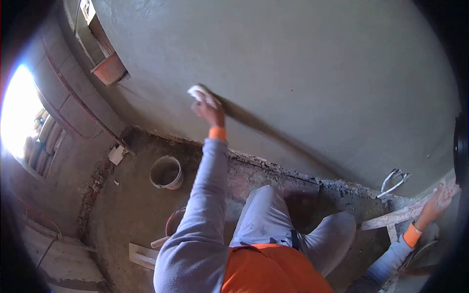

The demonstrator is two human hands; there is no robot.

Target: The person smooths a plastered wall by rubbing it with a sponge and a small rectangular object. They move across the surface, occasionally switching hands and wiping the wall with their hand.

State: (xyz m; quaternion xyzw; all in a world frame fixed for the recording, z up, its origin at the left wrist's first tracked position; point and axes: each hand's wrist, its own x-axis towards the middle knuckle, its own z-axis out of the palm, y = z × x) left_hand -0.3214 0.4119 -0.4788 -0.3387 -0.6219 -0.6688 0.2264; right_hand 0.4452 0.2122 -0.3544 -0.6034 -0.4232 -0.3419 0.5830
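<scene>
Against the smooth grey plastered wall [312, 73], my left hand [210, 110] is closed on a white pad [199, 92], which touches the wall surface. A long dark shadow runs from the pad down to the right. At the far right, my right hand [438, 201] rests at the upper end of a plaster-smeared board [391, 217], its fingers closed around the edge. White cable loops [394, 183] stick out of the wall just left of that hand.
A bucket [166, 172] stands on the floor at the wall's foot. A trowel [141, 255] lies left of my left arm, beside a partly hidden round container [174, 220]. An orange tub [110, 69] sits in the wall opening, upper left. Rubble lines the floor edge.
</scene>
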